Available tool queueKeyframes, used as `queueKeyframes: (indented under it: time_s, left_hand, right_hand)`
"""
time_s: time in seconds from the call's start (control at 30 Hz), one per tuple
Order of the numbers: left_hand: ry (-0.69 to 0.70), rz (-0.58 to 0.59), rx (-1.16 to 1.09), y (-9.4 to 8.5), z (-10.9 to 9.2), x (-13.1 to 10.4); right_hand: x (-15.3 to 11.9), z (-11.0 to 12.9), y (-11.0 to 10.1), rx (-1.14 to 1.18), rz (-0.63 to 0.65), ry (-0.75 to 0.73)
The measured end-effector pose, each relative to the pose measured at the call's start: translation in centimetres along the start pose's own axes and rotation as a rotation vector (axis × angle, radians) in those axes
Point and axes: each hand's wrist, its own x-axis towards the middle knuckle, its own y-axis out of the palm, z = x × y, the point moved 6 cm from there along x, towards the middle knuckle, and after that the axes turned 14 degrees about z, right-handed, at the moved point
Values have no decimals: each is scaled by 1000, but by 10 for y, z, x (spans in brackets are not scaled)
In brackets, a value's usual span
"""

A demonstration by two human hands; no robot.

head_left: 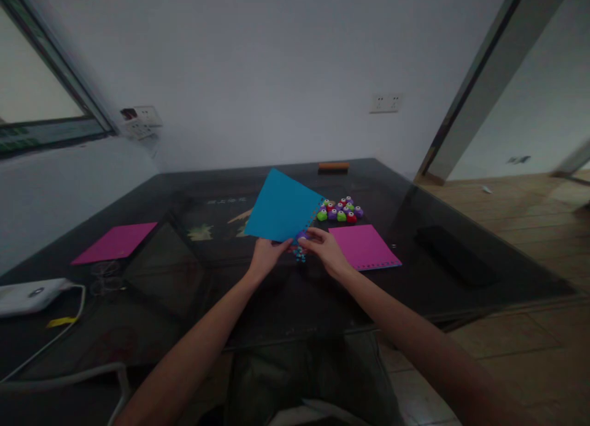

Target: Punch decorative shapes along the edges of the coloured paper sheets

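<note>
A blue sheet of paper (284,206) with a row of small holes along its right edge is tilted up over the black table. My left hand (267,257) is closed on its lower corner, thumb toward the right. In the fingers of my right hand (326,251) is a small purple one-eyed toy (303,235), held against the sheet's lower right corner. Small blue and reddish bits (300,254) show just below, between both hands; what they are is too small to tell. Behind the sheet's right edge stand several one-eyed toys (341,212) in green, purple and red.
Pink paper with an edge row of holes (366,246) lies right of my hands; another pink sheet (117,241) lies far left. A black case (454,254) sits at right, an orange-brown bar (334,166) at the back. A white power strip (34,295) with a cable is at left.
</note>
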Motion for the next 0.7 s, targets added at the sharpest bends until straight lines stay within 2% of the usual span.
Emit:
queueKeyframes:
  time_s: [0.7]
  left_hand:
    - [-82, 43, -74, 4, 4, 0]
  right_hand:
    - [-1, 1, 2, -1, 20, 10]
